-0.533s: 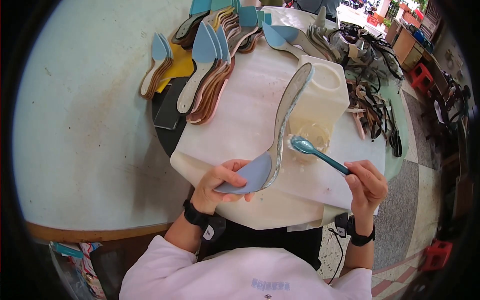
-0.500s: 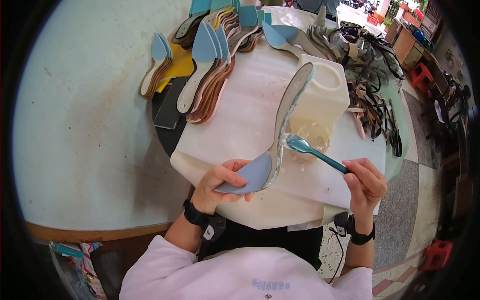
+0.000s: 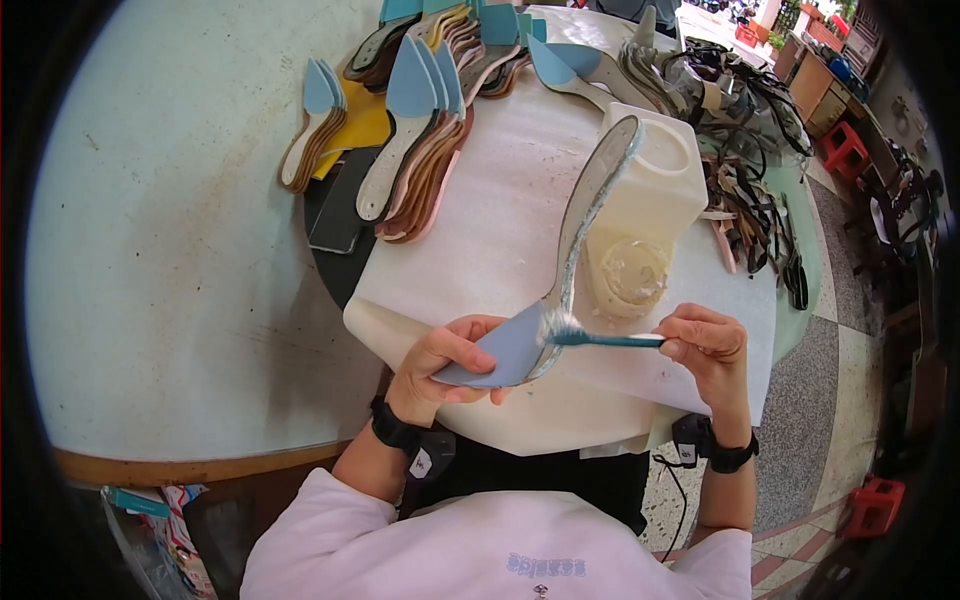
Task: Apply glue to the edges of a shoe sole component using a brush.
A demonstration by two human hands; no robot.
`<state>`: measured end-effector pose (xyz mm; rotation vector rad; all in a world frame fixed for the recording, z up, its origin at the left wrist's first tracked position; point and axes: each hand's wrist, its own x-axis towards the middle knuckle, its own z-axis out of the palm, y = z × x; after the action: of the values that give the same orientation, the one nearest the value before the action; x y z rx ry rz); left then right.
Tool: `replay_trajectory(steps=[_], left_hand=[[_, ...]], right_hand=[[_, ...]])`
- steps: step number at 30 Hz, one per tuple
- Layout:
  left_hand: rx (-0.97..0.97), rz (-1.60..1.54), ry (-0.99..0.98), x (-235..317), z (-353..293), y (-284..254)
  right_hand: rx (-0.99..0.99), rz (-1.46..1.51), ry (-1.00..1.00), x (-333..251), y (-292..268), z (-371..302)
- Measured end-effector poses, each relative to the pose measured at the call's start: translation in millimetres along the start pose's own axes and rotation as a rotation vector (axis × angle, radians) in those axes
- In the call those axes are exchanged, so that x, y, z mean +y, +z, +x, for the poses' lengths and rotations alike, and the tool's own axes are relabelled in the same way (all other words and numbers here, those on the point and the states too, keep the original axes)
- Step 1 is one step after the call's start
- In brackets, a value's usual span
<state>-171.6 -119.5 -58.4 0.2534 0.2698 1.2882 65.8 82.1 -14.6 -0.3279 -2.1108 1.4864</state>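
Insole (image 3: 572, 235) is pointing toward one o'clock from the left hand (image 3: 450, 362) gripping its blue end (image 3: 508, 350); the right hand (image 3: 705, 348), opposite at three o'clock, is pinching a brush (image 3: 610, 340). Bristles (image 3: 553, 326) are apparently coating the blue edge; the next stroke is probably calling for light pressure.
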Motion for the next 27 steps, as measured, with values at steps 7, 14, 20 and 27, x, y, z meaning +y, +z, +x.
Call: replay_trajectory(steps=[7,14,20,27], left_hand=[[-0.022,-0.012,0.007,0,1,1],[-0.055,-0.028,0.002,2,4,2],[-0.052,-0.064,0.007,1,4,4],[-0.080,-0.063,-0.020,0,4,0]], right_hand=[[-0.027,0.114,0.100,2,1,-3],[0.017,0.207,0.181,-13,2,-4],[-0.077,0.241,0.253,-8,8,-13],[-0.006,0.290,0.288,-1,-1,-11]])
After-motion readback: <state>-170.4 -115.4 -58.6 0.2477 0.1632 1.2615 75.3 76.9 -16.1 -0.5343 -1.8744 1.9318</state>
